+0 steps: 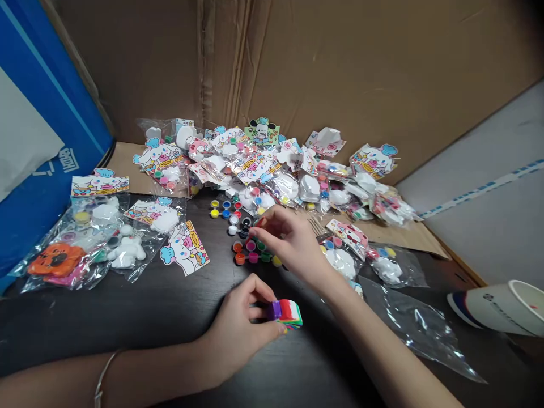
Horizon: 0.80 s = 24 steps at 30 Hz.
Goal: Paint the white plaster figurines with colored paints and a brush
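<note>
The left hand (236,334) was curled on the dark table, thumb and fingers closed around a small stack of coloured squares (285,314) in purple, red, white and green. The stack sat right at the fingertips, its far end sticking out past them. The right hand (293,246) reached out ahead of the left, its fingers bent and drawn together over a cluster of little paint pots (253,252). Something reddish showed at the fingertips (260,222), but I could not tell whether they were pinching anything.

More paint pots (225,212) stood just beyond the right fingertips, toward the left. Past both hands lay a heap of clear plastic bags (284,187) holding white figures, with bright cartoon cards mixed in. The heap rested on a sheet of cardboard (408,235), backed by the wall of a cardboard box (340,73). To the left of the right hand were more bags, one with an orange flower-shaped piece (55,259), and a loose cartoon card (185,248) lay on the table. To the right of the right arm was a flat clear bag (419,334), and beyond it a paper cup (497,309) lay on its side. A thin bracelet (102,377) circled the left wrist — a blue board (51,136) stood far off to that side.
</note>
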Available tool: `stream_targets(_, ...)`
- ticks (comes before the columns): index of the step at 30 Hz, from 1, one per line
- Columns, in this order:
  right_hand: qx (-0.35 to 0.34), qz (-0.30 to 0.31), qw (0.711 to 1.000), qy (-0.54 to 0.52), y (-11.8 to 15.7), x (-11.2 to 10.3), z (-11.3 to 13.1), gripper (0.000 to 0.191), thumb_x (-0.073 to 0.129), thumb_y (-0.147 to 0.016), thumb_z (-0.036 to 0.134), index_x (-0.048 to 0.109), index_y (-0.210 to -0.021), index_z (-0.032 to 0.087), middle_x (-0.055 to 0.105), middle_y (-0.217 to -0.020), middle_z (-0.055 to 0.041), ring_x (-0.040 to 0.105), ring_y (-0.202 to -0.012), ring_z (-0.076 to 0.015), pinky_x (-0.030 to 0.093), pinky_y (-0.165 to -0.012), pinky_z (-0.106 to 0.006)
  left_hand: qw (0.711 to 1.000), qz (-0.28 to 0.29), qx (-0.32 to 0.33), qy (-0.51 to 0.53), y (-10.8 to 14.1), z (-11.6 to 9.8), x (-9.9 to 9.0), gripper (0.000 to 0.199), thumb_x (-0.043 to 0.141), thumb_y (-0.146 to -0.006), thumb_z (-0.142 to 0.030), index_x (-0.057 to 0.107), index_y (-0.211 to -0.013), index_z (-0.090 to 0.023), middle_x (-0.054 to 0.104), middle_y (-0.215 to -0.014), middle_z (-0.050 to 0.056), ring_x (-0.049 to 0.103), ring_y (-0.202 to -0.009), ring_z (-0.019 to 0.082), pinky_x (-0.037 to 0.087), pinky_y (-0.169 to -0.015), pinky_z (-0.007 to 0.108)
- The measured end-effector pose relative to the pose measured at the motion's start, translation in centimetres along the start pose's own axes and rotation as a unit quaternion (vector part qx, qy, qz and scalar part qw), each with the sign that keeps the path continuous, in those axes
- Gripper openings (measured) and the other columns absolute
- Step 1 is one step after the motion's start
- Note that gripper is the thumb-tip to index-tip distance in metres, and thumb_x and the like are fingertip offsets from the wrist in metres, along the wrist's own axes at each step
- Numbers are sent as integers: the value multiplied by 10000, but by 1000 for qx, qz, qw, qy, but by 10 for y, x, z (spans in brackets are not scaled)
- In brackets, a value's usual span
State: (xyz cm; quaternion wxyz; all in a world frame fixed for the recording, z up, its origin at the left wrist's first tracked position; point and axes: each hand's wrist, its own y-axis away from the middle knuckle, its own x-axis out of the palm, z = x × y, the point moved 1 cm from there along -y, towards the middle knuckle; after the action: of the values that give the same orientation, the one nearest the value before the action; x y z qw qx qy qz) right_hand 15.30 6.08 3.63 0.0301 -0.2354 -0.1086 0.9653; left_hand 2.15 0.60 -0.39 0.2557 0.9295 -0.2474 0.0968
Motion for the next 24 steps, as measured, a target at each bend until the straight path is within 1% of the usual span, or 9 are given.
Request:
stream_targets(2,-6,15,999,32,1,4,-2,147,597,-768,270,491,-700,193,538,-600,29,466,-542,-104,359,-535,-248,1000,6,-12,-4,0,-1,1,286,661,-507,-37,479,-673,-184,523,-752,-38,575,-713,142,433,-650,277)
stream_targets(5,-3,22,998,56,2,6,-4,151,590,-782,265,485,-698,196,526,-585,34,457,-528,-103,357,-534,-245,1000,9,-13,-9,-1,-2,1,280,655,-515,-33,478,-671,-183,522,-758,-33,573,-729,147,441,-670,287)
stream_targets(9,6,40,998,50,0,6,-6,152,595,-781,245,477,-698,198,541,-597,33,472,-528,-103,363,-530,-238,1000,11,-5,-21,-1,-2,1,272,660,-526,-46,479,-676,-184,522,-777,-24,567,-760,159,458,-721,320)
stream_targets(12,9,59,998,35,-1,7,-7,153,593,-782,232,472,-695,198,560,-608,29,500,-525,-105,379,-531,-236,1000,15,-8,-23,-1,-1,1,270,670,-532,-66,478,-681,-184,514,-774,-24,562,-760,164,464,-729,335)
stream_targets(15,15,61,997,32,-1,8,-7,154,592,-781,222,467,-694,198,563,-596,33,516,-513,-105,384,-529,-235,999,19,-7,-25,-2,-1,2,272,680,-534,-77,480,-684,-184,507,-764,-26,556,-753,162,467,-733,341)
stream_targets(24,-2,75,996,53,-1,10,-4,153,606,-777,178,484,-689,202,580,-556,48,476,-465,-91,333,-489,-216,999,23,-10,-26,0,-1,2,269,689,-540,-94,477,-681,-184,514,-761,-24,560,-756,167,470,-741,349)
